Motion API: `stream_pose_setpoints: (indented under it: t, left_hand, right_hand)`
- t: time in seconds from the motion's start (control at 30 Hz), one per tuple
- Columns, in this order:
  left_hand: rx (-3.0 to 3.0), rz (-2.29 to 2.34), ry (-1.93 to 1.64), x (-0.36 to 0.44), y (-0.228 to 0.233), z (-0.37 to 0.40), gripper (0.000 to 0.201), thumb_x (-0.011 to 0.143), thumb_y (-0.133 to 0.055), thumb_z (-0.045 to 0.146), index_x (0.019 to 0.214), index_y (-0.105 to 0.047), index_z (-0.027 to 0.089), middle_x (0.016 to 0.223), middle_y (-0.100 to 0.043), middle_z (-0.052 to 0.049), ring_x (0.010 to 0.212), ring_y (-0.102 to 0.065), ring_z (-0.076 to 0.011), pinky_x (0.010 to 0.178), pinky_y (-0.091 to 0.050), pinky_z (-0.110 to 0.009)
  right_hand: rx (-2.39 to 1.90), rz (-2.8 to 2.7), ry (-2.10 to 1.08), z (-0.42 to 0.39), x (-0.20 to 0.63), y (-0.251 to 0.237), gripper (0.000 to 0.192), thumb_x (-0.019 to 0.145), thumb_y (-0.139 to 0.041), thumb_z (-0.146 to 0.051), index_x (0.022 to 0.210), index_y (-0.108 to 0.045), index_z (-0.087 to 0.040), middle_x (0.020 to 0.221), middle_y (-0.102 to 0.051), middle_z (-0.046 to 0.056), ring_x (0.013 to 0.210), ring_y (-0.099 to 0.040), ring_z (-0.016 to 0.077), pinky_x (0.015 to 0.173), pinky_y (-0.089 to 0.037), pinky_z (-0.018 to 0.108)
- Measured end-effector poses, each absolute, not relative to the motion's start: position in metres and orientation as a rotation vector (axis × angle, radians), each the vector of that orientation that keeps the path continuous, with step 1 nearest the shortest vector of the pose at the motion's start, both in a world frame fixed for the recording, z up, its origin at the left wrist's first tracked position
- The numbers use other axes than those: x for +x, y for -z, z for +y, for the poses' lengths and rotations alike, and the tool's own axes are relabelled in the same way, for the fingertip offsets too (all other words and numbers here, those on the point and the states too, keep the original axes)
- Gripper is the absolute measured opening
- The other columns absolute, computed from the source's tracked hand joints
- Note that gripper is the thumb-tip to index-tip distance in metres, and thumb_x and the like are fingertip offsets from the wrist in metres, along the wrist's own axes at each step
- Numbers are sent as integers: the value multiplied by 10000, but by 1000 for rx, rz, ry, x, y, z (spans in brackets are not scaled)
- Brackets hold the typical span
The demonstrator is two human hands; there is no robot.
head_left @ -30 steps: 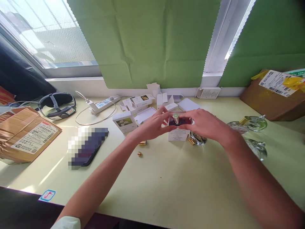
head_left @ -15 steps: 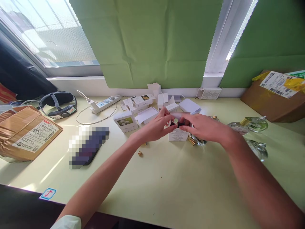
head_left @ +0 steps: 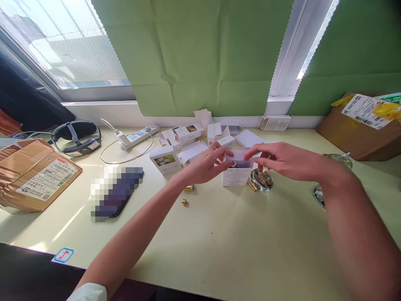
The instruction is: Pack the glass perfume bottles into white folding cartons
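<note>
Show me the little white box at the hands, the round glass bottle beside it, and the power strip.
white box (head_left: pixel 234 179), head view, its front face.
glass bottle (head_left: pixel 261 179), head view, its round body.
power strip (head_left: pixel 137 136), head view, its top side.

On your pale green desk (head_left: pixel 219 251): a labelled cardboard parcel (head_left: pixel 34 175) at far left, a black head strap (head_left: pixel 77 136) and white power strip (head_left: pixel 138 136) behind, and a second brown carton (head_left: pixel 360 133) at right beneath green paper blinds (head_left: pixel 200 54).
</note>
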State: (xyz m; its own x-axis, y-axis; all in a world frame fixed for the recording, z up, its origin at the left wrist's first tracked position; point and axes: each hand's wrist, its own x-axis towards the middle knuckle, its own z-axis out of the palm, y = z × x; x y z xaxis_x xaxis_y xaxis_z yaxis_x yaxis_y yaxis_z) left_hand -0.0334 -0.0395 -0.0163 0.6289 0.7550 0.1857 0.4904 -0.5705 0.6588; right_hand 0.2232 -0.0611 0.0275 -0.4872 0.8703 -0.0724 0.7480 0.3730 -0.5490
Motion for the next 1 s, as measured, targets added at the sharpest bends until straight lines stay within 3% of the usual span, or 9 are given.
stream_pose_setpoints:
  t: [0.13,0.23,0.47,0.67,0.73,0.87,1.0]
  left_hand:
    - [2195,1060,-741,-23,27,-42,200,952,-498,328,1140,-517,261,1119,-421,-47,1020,-522,-152,923,-520,-352]
    - [2139,1132,-870,-12,37,-44,194,927,-479,219,1117,-480,258,1096,-394,-50,996,-489,-155,926,-502,-357]
    - [1891,1160,-940,0,48,-46,248,903,-511,223,1129,-427,282,1099,-462,-36,1038,-488,-167,970,-457,-367]
    - [1717,1039,-879,4,53,-47,380,915,-517,288,1241,-323,313,1086,-539,-16,842,-553,-137,711,-486,-265]
    - [1734,1050,-890,4,53,-47,365,914,-531,297,1228,-346,304,1145,-543,-23,880,-560,-139,751,-493,-277]
    - [1919,1076,-896,-5,44,-43,244,922,-557,346,1139,-490,254,1235,-531,-50,1079,-530,-173,986,-451,-362]
    - [2002,1020,-910,-15,34,-36,245,944,-533,429,1023,-639,223,1166,-568,-63,1124,-537,-189,1010,-444,-359]
  right_hand:
    - [-1589,-2142,-787,-50,236,-21,369,919,-484,-565,1168,-569,-306,847,-662,22,660,-590,184,566,-455,314]
    - [-1522,-2186,-1013,-42,234,-9,382,915,-479,-577,1152,-537,-284,789,-627,0,660,-578,180,567,-450,308]
    - [-1435,-2202,-1193,-38,222,3,297,867,-578,-500,996,-491,-248,783,-627,-9,671,-561,166,578,-440,290]
    - [-1501,-2246,-1063,-38,218,5,279,848,-599,-488,869,-460,-248,784,-651,-12,647,-543,161,554,-403,290]
    - [-1522,-2242,-1022,-39,217,3,295,839,-603,-506,851,-464,-246,784,-655,-8,649,-546,164,554,-401,292]
    - [-1521,-2195,-1061,-41,218,-4,349,857,-561,-580,970,-538,-251,803,-667,4,670,-548,169,578,-404,290]
    - [-1520,-2188,-1015,-42,219,-10,432,923,-432,-616,906,-612,-224,875,-661,41,716,-530,162,654,-407,294]
